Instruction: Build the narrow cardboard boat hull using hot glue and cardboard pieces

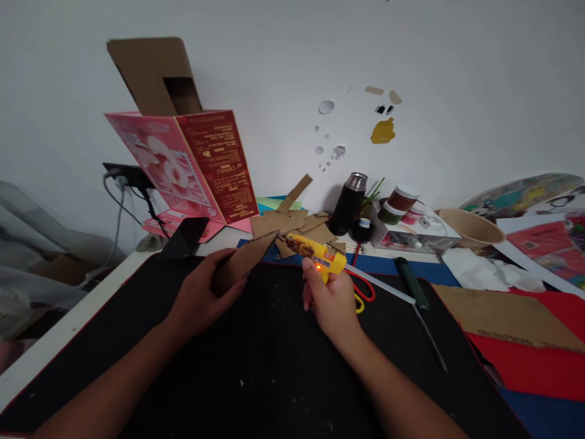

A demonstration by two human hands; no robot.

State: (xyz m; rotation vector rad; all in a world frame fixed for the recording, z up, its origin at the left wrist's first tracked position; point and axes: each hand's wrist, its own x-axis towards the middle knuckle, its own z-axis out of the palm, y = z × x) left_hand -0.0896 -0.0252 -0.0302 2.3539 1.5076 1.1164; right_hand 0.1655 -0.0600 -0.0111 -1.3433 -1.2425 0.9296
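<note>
My left hand (pixel 201 296) is closed on a brown cardboard piece (pixel 244 259), holding it tilted above the black mat (pixel 256 366). My right hand (pixel 329 302) grips a yellow hot glue gun (pixel 315 251) whose orange light is on. The gun's nozzle points left, close to the upper tip of the cardboard piece. Behind the gun lie more cardboard scraps (pixel 292 222).
Red-handled scissors (pixel 363 289) and a dark-handled tool (pixel 414 285) lie right of my right hand. A pink box (pixel 192 164), a black flask (pixel 348 204), paint jars (pixel 402 201), a bowl (pixel 470 227), a phone (pixel 185 236) and cardboard on red paper (pixel 503 317) surround the mat.
</note>
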